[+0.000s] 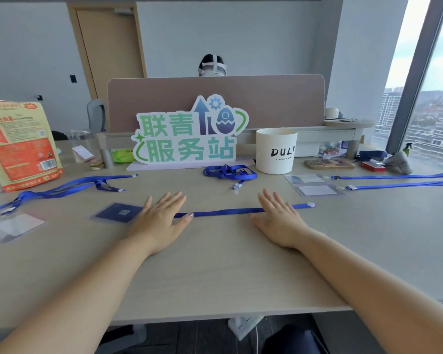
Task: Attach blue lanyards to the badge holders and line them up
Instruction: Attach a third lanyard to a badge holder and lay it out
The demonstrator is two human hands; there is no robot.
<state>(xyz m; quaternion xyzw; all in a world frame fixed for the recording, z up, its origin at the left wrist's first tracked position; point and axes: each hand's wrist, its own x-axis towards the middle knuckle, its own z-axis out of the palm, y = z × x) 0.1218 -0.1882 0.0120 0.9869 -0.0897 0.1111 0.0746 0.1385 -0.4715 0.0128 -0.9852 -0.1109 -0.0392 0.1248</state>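
Far left: loose lanyards (62, 186). Centre-left: dark badge holder (118, 212), flat on the surface (215, 264), touching the left hand (161, 218). Left hand: fingers straight, pressing the blue lanyard (223, 212), gripping nothing. Right hand (279, 218): likewise flat on the strap. Right: finished holders (315, 186). Risk: uneven sliding skews the strap or tugs its clip; the joint is hidden.

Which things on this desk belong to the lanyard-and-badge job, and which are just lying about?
For the job: flat lanyard, dark badge holder, tangled lanyard, clear badge holders.
Just lying about: white cup, green sign, orange bag.
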